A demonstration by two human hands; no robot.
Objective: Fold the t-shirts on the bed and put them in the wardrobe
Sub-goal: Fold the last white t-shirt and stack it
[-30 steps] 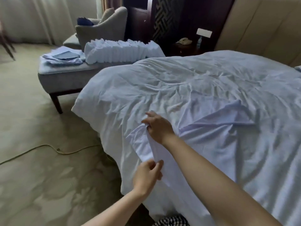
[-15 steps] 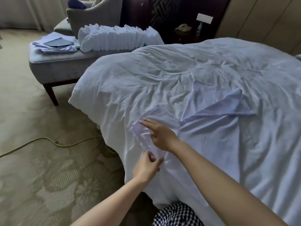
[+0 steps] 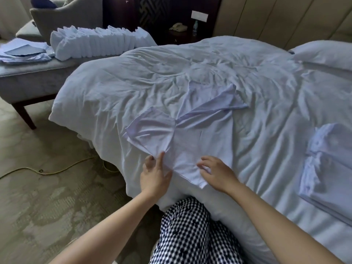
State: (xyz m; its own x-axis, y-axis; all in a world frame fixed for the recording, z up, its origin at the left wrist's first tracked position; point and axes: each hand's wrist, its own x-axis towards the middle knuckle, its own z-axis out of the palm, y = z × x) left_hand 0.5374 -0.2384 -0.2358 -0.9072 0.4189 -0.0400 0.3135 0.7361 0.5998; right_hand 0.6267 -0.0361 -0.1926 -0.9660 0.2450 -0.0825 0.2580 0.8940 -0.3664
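Loosely splayed hands (image 3: 155, 175) (image 3: 219, 173) (both) on t-shirt (image 3: 200, 134)

I see t-shirt (image 3: 202, 141): thin white cloth, smooth, faint sheen along folds. Duvet (image 3: 133, 88): white cloth, matt, heavily creased. Bench (image 3: 38, 77): grey upholstery, soft velvety nap. Bench leg (image 3: 23, 116): dark wood, slight gloss. Carpet (image 3: 47, 206): beige patterned pile, matt, rough-looking. Trousers (image 3: 186, 231): woven black-white check cloth, matt. Cable (image 3: 57, 170): yellow sheath, plastic by my read, smooth. Headboard (image 3: 266, 21): padded beige panels, smooth.
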